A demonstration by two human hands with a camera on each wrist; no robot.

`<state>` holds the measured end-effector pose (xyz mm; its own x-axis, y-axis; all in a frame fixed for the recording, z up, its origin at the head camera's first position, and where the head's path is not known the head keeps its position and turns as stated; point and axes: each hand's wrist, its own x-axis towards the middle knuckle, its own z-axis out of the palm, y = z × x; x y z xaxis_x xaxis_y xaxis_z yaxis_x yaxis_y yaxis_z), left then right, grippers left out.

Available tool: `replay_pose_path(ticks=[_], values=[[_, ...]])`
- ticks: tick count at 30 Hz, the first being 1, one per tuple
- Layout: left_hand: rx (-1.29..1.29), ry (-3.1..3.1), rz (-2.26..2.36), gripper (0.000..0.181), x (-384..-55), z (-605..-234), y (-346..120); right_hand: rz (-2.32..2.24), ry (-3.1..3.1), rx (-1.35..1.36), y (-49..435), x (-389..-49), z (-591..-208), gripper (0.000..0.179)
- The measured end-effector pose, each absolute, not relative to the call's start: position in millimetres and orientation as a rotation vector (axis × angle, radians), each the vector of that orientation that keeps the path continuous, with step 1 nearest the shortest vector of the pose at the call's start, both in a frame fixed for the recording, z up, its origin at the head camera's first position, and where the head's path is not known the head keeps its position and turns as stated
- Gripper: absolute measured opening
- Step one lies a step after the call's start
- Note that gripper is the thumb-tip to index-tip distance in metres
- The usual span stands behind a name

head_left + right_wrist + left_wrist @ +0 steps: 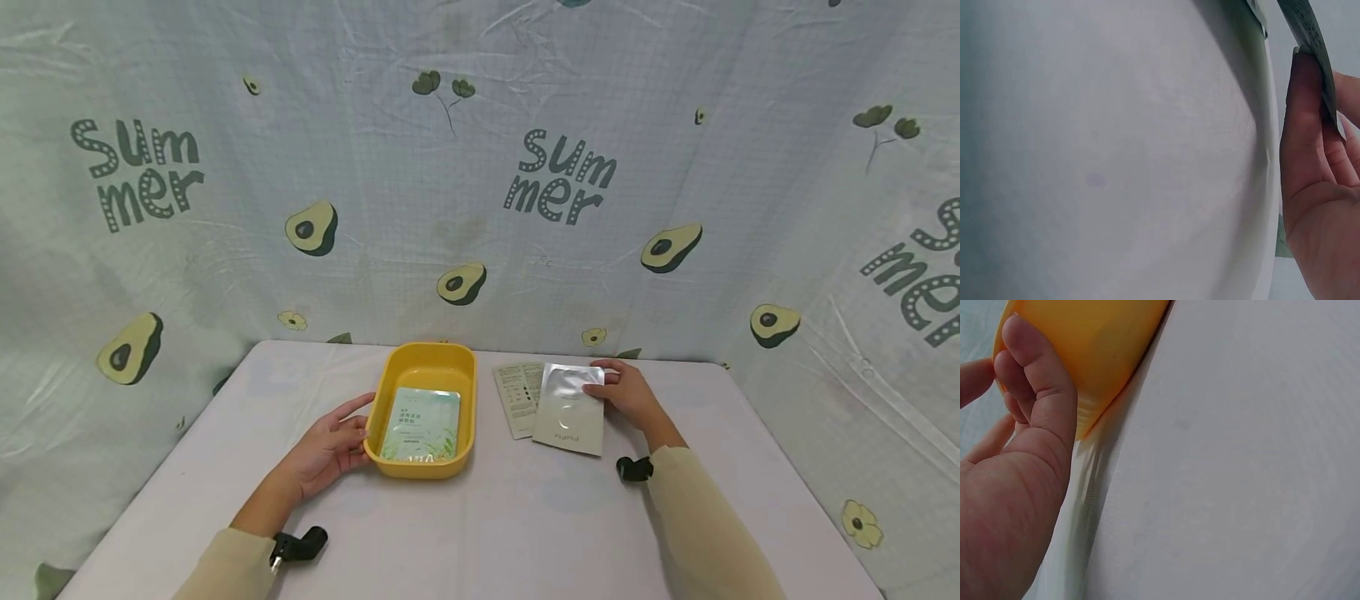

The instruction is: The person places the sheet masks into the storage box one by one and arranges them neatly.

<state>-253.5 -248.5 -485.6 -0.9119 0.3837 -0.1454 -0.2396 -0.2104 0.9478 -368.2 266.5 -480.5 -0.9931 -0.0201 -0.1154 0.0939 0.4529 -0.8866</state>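
Observation:
In the head view a yellow tray [470, 417] stands on the table, and a light green printed sachet [422, 425] lies flat inside it. My left hand [330, 450] touches the tray's left side, its fingers loosely bent against the outer wall; the left wrist view shows the same hand [1029, 444] against the yellow wall [1100, 350]. To the right, my right hand [630, 396] pinches the right edge of a silver and beige sachet [570, 417], which appears edge-on in the right wrist view. Another beige sachet [516, 400], covered in small print, lies partly behind it.
The white table [517, 533] ends at a back edge just behind the tray. A pale cloth [375, 275] printed with avocados and lettering hangs behind and at both sides. Each wrist wears a black camera mount [300, 546].

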Motion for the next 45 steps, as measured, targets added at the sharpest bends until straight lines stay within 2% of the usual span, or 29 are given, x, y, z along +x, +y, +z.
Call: replay_pose_path(ticks=[11,45], values=[[0.179,1.679,2.162,0.074,-253.9,-487.2,-249.1,-1.613,2.539,0.076,254.3,-358.5,-480.3,0.064],[0.168,1.69,2.159,0.074,-253.8,-486.7,-248.6,-1.73,2.42,-0.132,221.6,-324.7,-467.6,0.067]])
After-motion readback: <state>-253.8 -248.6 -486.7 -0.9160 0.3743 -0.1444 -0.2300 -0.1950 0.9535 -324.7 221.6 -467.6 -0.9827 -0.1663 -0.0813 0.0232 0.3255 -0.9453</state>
